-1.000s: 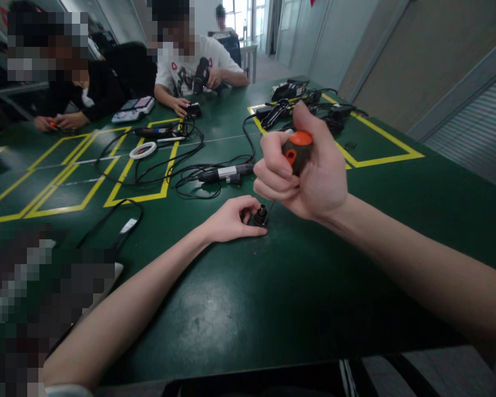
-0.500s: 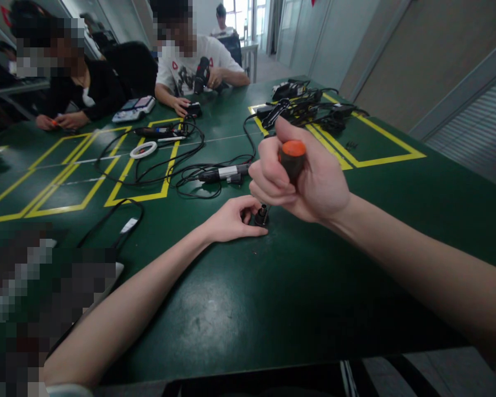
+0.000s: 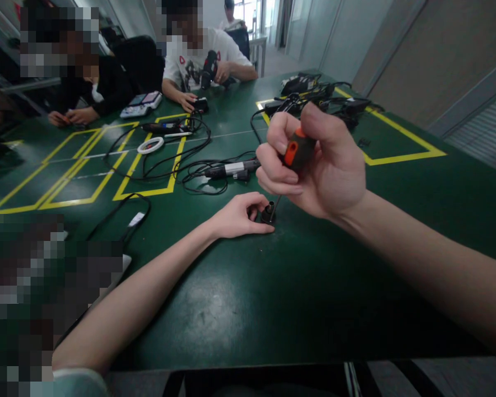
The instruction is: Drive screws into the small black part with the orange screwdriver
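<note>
My right hand (image 3: 314,160) is closed around the black and orange handle of a screwdriver (image 3: 300,150). Its thin shaft slants down to a small round black part (image 3: 268,214) on the green table (image 3: 314,292). Curled about that part, my left hand (image 3: 248,216) rests on the tabletop with thumb and fingers on either side. The black part has a short hollow post standing up from it. Where the screwdriver tip meets the part is too small to make out.
Beyond my hands lie a black and grey electric tool (image 3: 231,169) with coiled cables and a white ring (image 3: 150,145). A heap of black cables and adapters (image 3: 314,94) lies at the far right. Across the table, one person holds a power drill (image 3: 209,69); another sits to the left.
My right hand has turned the screwdriver, so its handle tilts differently and its shaft now shows. My left hand keeps its hold on the black part. The whole view has shifted slightly.
</note>
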